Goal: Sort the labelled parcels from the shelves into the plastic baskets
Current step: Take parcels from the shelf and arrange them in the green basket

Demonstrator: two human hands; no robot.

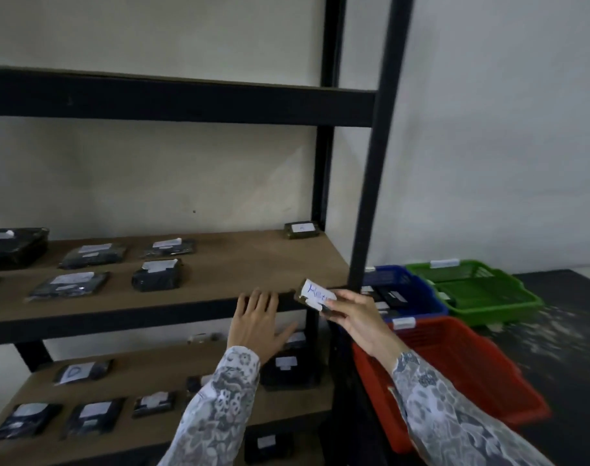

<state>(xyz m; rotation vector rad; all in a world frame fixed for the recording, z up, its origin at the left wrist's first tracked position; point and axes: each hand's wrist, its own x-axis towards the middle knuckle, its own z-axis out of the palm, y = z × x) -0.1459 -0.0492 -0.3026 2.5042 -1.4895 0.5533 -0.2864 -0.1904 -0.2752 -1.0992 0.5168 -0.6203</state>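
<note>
Fingers [345,302] of the right hand [357,317] pinch a small dark parcel [315,295], its white label handwritten in blue and turned up to be read, held just off the shelf's front corner. The left hand [256,322] lies flat and empty, straight fingers touching the edge of the middle shelf [246,264]. Beyond the shelf post, three baskets sit on the floor: the blue basket [418,290] already holds several parcels, the green basket [482,290] at least one dark item, while the red basket [455,364], nearest, shows none. Around a dozen and a half labelled parcels remain across two shelves, so the sorting looks barely begun.
</note>
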